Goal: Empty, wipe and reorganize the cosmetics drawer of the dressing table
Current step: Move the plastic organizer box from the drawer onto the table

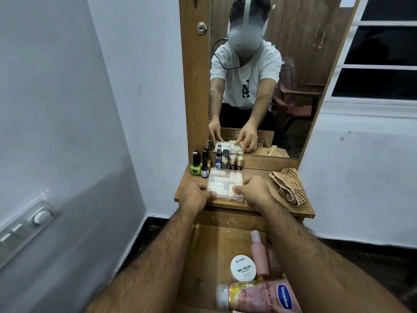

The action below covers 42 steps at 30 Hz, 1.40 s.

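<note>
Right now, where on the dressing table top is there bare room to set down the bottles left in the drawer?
Bare wood shows between the clear plastic box and the checked cloth, plus a strip along the tabletop's front edge. The back-left corner is crowded with nail polish bottles and small vials. Both the left hand and right hand hold the box.

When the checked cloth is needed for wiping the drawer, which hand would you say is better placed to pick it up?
The right hand. It grips the clear plastic box on the side nearest the checked cloth, which lies at the tabletop's right end. The left hand holds the box's far side and would have to cross over it.
</note>
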Available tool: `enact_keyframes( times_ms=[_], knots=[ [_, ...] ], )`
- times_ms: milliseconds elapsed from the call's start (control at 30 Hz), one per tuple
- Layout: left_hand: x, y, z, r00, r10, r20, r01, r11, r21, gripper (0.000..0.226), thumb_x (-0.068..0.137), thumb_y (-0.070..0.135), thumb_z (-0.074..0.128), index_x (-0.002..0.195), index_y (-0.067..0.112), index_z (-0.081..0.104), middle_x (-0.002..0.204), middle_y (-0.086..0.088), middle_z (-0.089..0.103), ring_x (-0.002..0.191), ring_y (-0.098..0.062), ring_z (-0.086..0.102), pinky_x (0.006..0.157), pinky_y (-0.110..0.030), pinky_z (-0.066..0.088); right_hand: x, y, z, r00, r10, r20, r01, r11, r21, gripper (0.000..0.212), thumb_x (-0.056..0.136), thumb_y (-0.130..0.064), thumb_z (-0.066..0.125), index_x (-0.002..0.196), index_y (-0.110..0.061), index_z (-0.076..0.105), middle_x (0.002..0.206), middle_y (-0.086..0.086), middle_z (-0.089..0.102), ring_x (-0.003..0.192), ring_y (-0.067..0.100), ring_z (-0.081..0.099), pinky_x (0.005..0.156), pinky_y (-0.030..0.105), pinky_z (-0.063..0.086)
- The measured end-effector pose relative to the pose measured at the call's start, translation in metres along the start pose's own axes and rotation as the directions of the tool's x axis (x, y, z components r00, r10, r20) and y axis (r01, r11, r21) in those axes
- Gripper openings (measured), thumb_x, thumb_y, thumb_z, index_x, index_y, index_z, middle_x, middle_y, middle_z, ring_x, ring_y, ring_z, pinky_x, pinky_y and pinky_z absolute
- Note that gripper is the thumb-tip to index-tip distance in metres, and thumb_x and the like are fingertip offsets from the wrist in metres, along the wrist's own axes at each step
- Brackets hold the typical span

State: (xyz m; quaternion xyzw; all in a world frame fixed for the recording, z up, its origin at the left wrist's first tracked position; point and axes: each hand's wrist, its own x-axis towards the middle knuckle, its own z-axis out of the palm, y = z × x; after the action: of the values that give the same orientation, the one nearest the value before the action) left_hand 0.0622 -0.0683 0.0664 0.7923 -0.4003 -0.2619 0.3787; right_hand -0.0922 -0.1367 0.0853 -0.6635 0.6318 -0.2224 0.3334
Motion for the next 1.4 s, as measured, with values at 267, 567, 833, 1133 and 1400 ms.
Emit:
enact_keyframes(
  times_ms=[267, 567, 833, 1133, 1400],
  knots=[
    [-0.008, 0.003, 0.001, 0.998, 0.004, -0.067, -0.003, 1.0, 0.004, 0.045, 0.079, 0.033, 0.08, 0.12, 0.015, 0.068, 0.115, 0.0, 0.069, 0.099, -0.012, 0.06, 0.062, -0.02, 0.04, -0.001, 0.005, 0.003, 0.999, -0.038, -0.035, 0.038, 0.999, -0.016, 0.032, 0.087, -0.032, 0.074, 0.109, -0.009, 0.072, 0.096, 0.004, 0.073, 0.084, 0.018, 0.066, 0.066, 0.029, 0.049],
    [-0.05, -0.011, 0.002, 0.977, 0.093, -0.194, -0.123, 0.982, -0.145, 0.015, 0.087, 0.031, 0.073, 0.095, 0.021, 0.066, 0.085, 0.007, 0.065, 0.081, -0.009, 0.059, 0.062, -0.018, 0.042, -0.036, 0.023, -0.005, 0.926, -0.209, -0.313, 0.268, 0.95, 0.158, 0.012, 0.09, -0.025, 0.069, 0.086, -0.014, 0.072, 0.079, -0.003, 0.066, 0.074, 0.01, 0.055, 0.062, 0.021, 0.037],
    [-0.098, -0.049, 0.04, 0.985, 0.004, 0.175, -0.004, 1.0, -0.002, 0.006, 0.088, 0.028, 0.071, 0.087, 0.023, 0.069, 0.089, 0.007, 0.069, 0.087, -0.011, 0.064, 0.084, -0.036, 0.057, -0.099, 0.085, 0.01, 0.986, -0.14, -0.095, 0.143, 0.989, 0.029, 0.018, 0.091, -0.029, 0.067, 0.075, -0.021, 0.068, 0.075, -0.008, 0.068, 0.075, 0.01, 0.064, 0.065, 0.027, 0.049],
    [-0.115, -0.065, 0.061, 0.956, -0.079, 0.283, -0.015, 0.948, 0.317, 0.02, 0.091, 0.034, 0.067, 0.103, 0.018, 0.069, 0.096, 0.002, 0.069, 0.084, -0.01, 0.063, 0.064, -0.022, 0.047, -0.107, 0.108, 0.036, 0.998, -0.041, 0.052, 0.061, 0.881, -0.47, 0.028, 0.088, -0.028, 0.062, 0.115, -0.021, 0.06, 0.091, 0.0, 0.07, 0.086, 0.022, 0.067, 0.07, 0.033, 0.055],
    [-0.114, -0.069, 0.067, 0.925, -0.123, 0.36, -0.021, 0.928, 0.373, 0.02, 0.09, 0.034, 0.068, 0.104, 0.02, 0.069, 0.085, 0.009, 0.066, 0.078, -0.005, 0.06, 0.062, -0.022, 0.043, -0.116, 0.101, 0.04, 0.991, -0.033, 0.127, 0.099, 0.823, -0.559, 0.021, 0.093, -0.029, 0.062, 0.106, -0.013, 0.061, 0.096, 0.002, 0.069, 0.08, 0.019, 0.061, 0.065, 0.03, 0.051]
  ],
)
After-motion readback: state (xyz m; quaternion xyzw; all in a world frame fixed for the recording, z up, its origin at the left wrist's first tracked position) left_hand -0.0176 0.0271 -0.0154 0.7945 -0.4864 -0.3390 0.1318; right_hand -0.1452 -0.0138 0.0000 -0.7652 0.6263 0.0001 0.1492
